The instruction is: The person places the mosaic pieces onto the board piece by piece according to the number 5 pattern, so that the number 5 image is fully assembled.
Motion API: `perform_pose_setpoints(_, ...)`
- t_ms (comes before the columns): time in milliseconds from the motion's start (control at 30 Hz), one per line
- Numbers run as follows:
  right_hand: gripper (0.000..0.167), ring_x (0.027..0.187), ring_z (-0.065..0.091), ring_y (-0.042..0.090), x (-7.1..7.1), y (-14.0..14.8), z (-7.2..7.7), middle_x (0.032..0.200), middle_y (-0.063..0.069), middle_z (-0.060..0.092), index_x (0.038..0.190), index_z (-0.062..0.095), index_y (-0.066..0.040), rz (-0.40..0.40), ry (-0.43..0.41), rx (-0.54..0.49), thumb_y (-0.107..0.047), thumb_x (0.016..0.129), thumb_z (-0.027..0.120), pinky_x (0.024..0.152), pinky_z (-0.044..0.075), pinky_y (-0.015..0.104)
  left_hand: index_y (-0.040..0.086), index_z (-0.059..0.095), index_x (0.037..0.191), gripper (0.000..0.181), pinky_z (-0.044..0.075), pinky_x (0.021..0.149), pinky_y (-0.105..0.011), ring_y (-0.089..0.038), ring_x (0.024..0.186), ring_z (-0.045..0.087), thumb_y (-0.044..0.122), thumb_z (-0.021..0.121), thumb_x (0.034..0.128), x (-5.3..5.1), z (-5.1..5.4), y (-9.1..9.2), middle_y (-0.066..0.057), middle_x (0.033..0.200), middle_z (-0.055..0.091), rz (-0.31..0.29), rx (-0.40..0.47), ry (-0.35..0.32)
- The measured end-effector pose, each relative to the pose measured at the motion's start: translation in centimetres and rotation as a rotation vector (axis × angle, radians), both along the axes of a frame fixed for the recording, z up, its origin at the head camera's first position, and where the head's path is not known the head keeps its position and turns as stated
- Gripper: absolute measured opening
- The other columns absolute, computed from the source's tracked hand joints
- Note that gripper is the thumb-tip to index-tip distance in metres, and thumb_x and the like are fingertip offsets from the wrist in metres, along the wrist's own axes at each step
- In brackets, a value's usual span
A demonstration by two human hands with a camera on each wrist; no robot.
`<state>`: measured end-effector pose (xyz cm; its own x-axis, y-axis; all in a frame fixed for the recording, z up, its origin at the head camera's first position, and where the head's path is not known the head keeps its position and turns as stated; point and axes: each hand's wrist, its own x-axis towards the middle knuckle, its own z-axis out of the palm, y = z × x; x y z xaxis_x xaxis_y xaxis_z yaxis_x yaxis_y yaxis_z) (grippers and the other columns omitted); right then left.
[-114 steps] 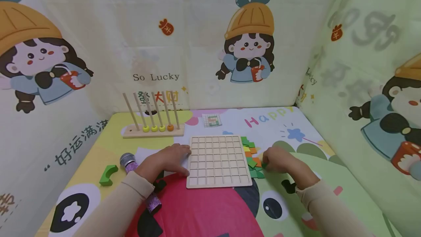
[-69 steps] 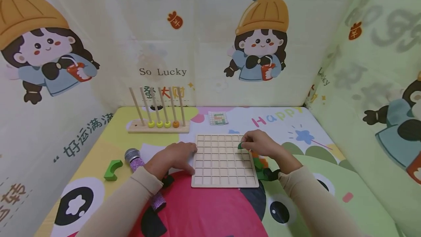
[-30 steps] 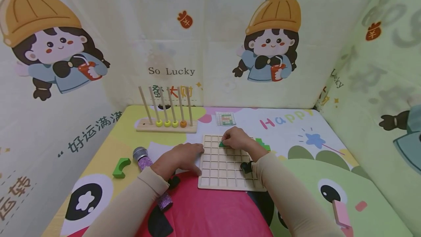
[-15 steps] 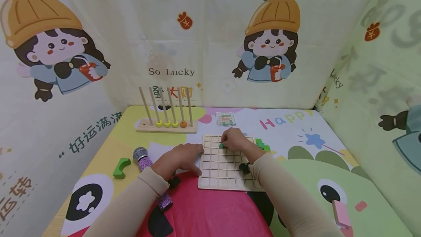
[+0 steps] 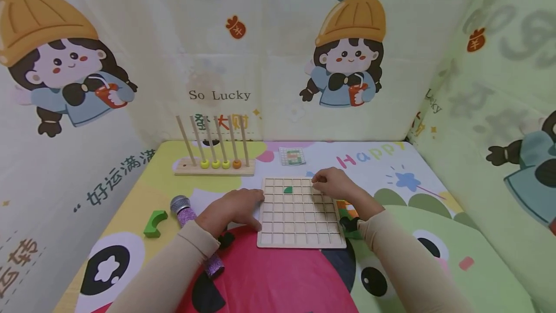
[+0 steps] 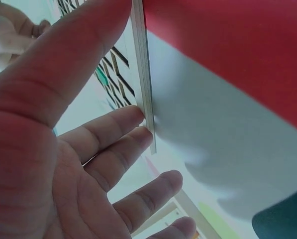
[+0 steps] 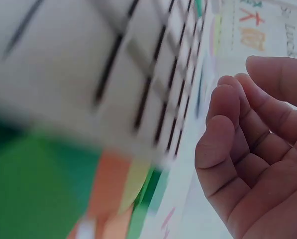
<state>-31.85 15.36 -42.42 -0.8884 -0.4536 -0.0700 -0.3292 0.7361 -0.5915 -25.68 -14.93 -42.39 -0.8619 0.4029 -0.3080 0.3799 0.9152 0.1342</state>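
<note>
the counter, covered in a cartoon print, carries a pale wooden grid board and, farther off to the left, a wooden counting rack with three yellow beads and one orange one. the left hand has a wide grip, thumb and fingers spread against the board's left edge; the right hand hangs over the far right part, fingers loosely bent, a narrow gap to the thumb and nothing visible in it. a purple glitter microphone and a green arch block lie left of the board, a pattern card beyond it, and loose coloured tiles just beside its right edge. smallest, one green quarter-round tile lies in the second row from the far edge, third square from the left. i judge the step in hand to be laying tiles, with this one just released; the next move calls for a fine pinch on another from the pile. the head view alone places that tile in the grid; the left wrist view shows fingertips touching the board's thin side, and the right wrist view brings out a yellow tile among green and orange.
</note>
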Motion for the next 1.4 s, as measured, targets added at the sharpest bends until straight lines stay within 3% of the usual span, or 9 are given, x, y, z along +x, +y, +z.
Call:
perform_pose_setpoints(267,0.020,0.086,0.064,0.018,0.5,3.9,-1.2,0.101,0.004,0.075,0.111,0.075,-0.007,-0.053,0.072,0.054,-0.021,0.102,0.064,0.084,0.055,0.042,0.011,0.057,0.143,0.083,0.050,0.106,-0.047,-0.029,0.122,0.060,0.047,0.090,0.0756,-0.2,0.1,-0.5,-0.006,0.143,0.060,0.006,0.003,0.000)
perform_pose_setpoints(467,0.020,0.090,0.065,0.023,1.3,5.8,-1.2,0.101,0.008,0.075,0.110,0.076,-0.005,-0.067,0.086,0.121,-0.015,0.100,0.063,0.086,0.056,0.047,0.011,0.058,0.142,0.083,0.049,0.105,-0.049,-0.029,0.121,0.059,0.047,0.091,0.0747,-0.2,0.3,-0.6,-0.006,0.142,0.060,0.023,0.008,-0.016)
perform_pose_setpoints(733,0.022,0.081,0.060,0.021,1.5,6.8,-1.6,0.101,0.009,0.075,0.114,0.078,-0.008,-0.048,0.036,0.183,-0.012,0.094,0.069,0.072,0.051,0.036,0.013,0.059,0.141,0.083,0.050,0.104,-0.048,-0.028,0.119,0.059,0.047,0.092,0.0728,-0.1,0.2,-0.6,-0.005,0.137,0.062,0.039,0.035,-0.037)
perform_pose_setpoints(933,0.025,0.086,0.061,0.024,1.6,7.1,-1.8,0.105,0.011,0.074,0.115,0.077,-0.010,-0.074,-0.008,0.225,-0.014,0.090,0.074,0.076,0.054,0.038,0.013,0.059,0.141,0.084,0.051,0.104,-0.048,-0.027,0.118,0.060,0.047,0.093,0.0715,-0.1,0.0,-0.4,-0.005,0.137,0.063,0.037,0.033,-0.036)
perform_pose_setpoints(1133,0.019,0.085,0.057,0.025,1.8,7.7,-2.2,0.095,0.009,0.070,0.106,0.075,-0.008,-0.083,0.034,0.244,-0.016,0.089,0.076,0.079,0.052,0.041,0.012,0.059,0.140,0.084,0.051,0.104,-0.048,-0.027,0.117,0.060,0.046,0.093,0.0714,0.0,0.2,-0.2,-0.006,0.135,0.063,0.035,0.032,-0.035)
perform_pose_setpoints(1400,0.018,0.085,0.060,0.024,2.2,8.0,-2.3,0.097,0.009,0.072,0.099,0.066,-0.011,-0.114,0.018,0.186,-0.014,0.087,0.080,0.078,0.053,0.040,0.012,0.060,0.138,0.082,0.052,0.102,-0.048,-0.026,0.114,0.060,0.045,0.094,0.0709,0.0,0.2,0.1,-0.006,0.131,0.064,0.026,0.034,-0.033)
